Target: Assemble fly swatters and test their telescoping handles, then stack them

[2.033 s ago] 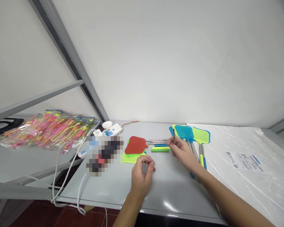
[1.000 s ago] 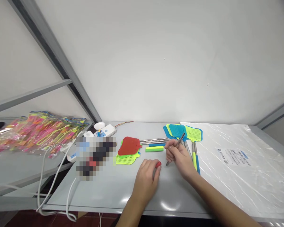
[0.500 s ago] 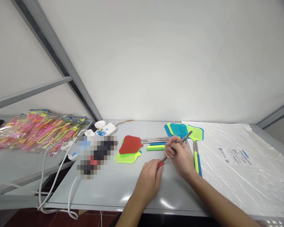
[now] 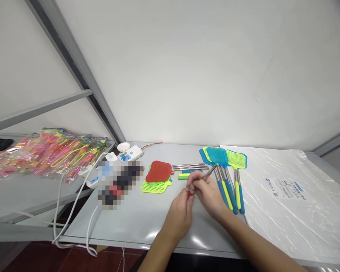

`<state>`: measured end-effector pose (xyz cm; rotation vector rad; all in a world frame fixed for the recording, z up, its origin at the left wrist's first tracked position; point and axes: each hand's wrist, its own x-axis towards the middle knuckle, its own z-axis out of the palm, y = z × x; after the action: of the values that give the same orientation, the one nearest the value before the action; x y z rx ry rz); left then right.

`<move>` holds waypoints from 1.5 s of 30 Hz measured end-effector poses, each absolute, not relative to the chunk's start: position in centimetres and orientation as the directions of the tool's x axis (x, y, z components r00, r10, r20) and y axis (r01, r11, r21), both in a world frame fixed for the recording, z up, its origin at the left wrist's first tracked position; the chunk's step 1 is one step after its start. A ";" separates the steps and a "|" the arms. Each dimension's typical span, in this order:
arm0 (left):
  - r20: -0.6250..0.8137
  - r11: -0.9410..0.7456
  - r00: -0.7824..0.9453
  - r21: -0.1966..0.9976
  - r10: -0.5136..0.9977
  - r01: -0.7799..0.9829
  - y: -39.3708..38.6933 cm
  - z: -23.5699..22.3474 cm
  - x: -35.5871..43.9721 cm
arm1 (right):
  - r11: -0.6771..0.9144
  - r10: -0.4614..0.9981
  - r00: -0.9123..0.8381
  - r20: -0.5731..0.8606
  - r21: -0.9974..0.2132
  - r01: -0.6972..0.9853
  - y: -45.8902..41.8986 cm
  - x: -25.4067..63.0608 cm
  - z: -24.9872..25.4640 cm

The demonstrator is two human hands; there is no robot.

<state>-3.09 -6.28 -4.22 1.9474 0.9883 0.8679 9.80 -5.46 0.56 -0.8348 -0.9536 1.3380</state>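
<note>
My left hand [image 4: 179, 212] is closed around a small red handle grip [image 4: 189, 195], of which only the tip shows. My right hand [image 4: 204, 192] pinches a thin metal rod [image 4: 209, 173] that slants up to the right, its lower end meeting the red grip. Both hands hover close together over the grey table [image 4: 147, 223]. Just behind them lie a red swatter head [image 4: 159, 171] on top of yellow-green heads [image 4: 155, 187], bare metal rods [image 4: 189, 166], and green and blue grips [image 4: 184, 175].
Several finished fly swatters [image 4: 225, 166] with blue and green heads lie right of my hands. A clear plastic bag with a label [image 4: 286, 189] covers the table's right side. A power strip [image 4: 129, 154] and white cables [image 4: 73, 204] sit left, colourful packets [image 4: 51, 151] on the side shelf.
My right hand picked up a metal rod and brought it toward my left hand. The rod's end now meets the red grip, and both hands have drawn together.
</note>
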 end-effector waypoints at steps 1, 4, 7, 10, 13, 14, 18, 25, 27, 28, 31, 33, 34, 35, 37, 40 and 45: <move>0.234 -0.404 0.457 0.857 0.858 0.320 -6.3 -4.3 -3.2 | 0.066 0.995 -0.045 0.085 -0.945 -0.321 -5.6 9.7 0.6; 0.266 -0.421 0.430 0.849 0.863 0.320 -6.4 -4.4 -3.5 | 0.084 0.993 -0.063 0.100 -0.973 -0.214 -5.7 10.0 1.3; 0.274 -0.436 0.427 0.830 0.862 0.349 -6.4 -4.4 -3.7 | 0.132 0.991 0.029 0.131 -0.903 -0.408 -5.5 10.4 2.7; 0.277 -0.447 0.442 0.825 0.853 0.346 -6.5 -4.1 -3.6 | 0.155 0.987 0.123 0.104 -0.824 -0.545 -5.3 10.2 3.5; 0.274 -0.447 0.466 0.837 0.841 0.316 -6.6 -3.7 -3.4 | 0.180 0.973 0.224 0.055 -0.789 -0.588 -5.3 9.2 3.2; 0.263 -0.440 0.476 0.843 0.839 0.309 -6.7 -3.5 -3.4 | 0.193 0.967 0.251 0.048 -0.778 -0.598 -5.3 8.9 3.1; 0.221 -0.414 0.505 0.855 0.834 0.311 -7.0 -2.4 -3.4 | 0.205 0.961 0.276 0.030 -0.748 -0.631 -5.3 7.9 2.9; 0.197 -0.348 0.473 0.902 0.859 0.257 -6.4 -1.0 -5.0 | 0.156 0.983 0.175 0.050 -0.726 -0.670 -4.6 6.3 3.0; 0.151 -0.267 0.448 0.941 0.881 0.207 -6.3 -1.5 -6.0 | 0.084 0.995 0.088 0.035 -0.762 -0.642 -4.5 5.4 2.2; 0.103 -0.193 0.443 0.968 0.891 0.163 -6.3 -1.9 -6.5 | 0.042 0.999 0.038 0.023 -0.785 -0.618 -4.5 5.0 1.7; -0.098 0.141 0.486 0.988 0.868 -0.054 -6.3 -3.2 -7.9 | -0.078 0.993 -0.118 -0.028 -0.890 -0.450 -3.9 4.3 0.5; -0.179 0.318 0.512 0.928 0.840 -0.197 -6.4 -3.9 -8.6 | -0.064 0.987 -0.154 -0.040 -0.986 -0.155 -2.7 4.4 0.0; -0.196 0.364 0.505 0.895 0.840 -0.258 -6.4 -4.0 -8.8 | -0.028 0.988 -0.148 -0.031 -0.999 0.021 -1.7 4.6 -0.2; -0.211 0.396 0.484 0.861 0.849 -0.319 -6.5 -4.2 -9.0 | 0.018 0.992 -0.129 -0.012 -0.974 0.225 -0.6 4.8 -0.3; -0.246 0.434 0.426 0.793 0.871 -0.428 -6.6 -4.3 -9.2 | 0.037 0.993 -0.116 -0.008 -0.926 0.376 1.8 5.2 -0.6; -0.291 0.453 0.363 0.722 0.885 -0.524 -6.6 -4.5 -9.3 | 0.044 0.991 -0.133 -0.035 -0.837 0.546 5.3 5.0 -1.0; -0.300 0.430 0.312 0.705 0.901 -0.564 -6.5 -5.0 -9.4 | 0.078 0.963 -0.234 -0.133 -0.695 0.715 8.5 3.8 -1.6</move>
<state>-9.44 -6.51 -5.03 0.5297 0.7468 1.0285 3.82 8.47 -1.62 -1.6640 -2.0021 0.9448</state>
